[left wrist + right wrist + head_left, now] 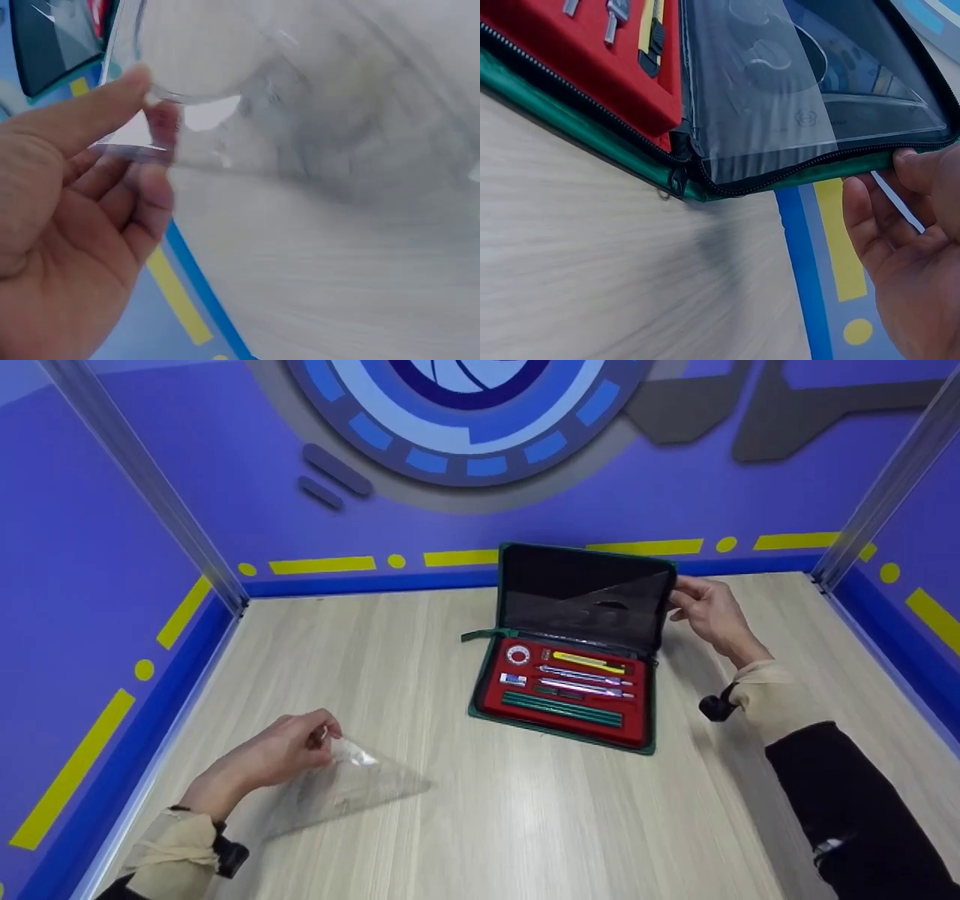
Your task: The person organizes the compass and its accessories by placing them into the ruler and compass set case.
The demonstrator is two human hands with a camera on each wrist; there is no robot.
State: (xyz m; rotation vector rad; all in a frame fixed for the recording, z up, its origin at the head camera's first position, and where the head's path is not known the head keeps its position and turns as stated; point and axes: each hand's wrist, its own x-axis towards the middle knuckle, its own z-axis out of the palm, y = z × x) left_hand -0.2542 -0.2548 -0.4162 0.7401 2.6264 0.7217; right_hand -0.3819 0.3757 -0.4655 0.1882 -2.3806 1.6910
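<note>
My left hand (281, 750) pinches a clear plastic set square (367, 784) by one corner over the left part of the table. In the left wrist view, thumb and fingers grip the edge of the set square (322, 142), close to a curved cut-out. At the right, my right hand (716, 615) holds the edge of the raised lid (577, 592) of a green zip case (562, 733). The right wrist view has the thumb on the lid's zipped rim (840, 154). Clear plastic with curved outlines and a slanting edge lies against the lid's dark inside.
The case's red tray (491, 701) bears green pencils (562, 709), two silvery drawing tools (585, 681), a yellow cutter (589, 661), an eraser (513, 679) and a white ring (517, 655). Blue-purple walls (172, 495) enclose the wooden table (525, 825) at the back and sides.
</note>
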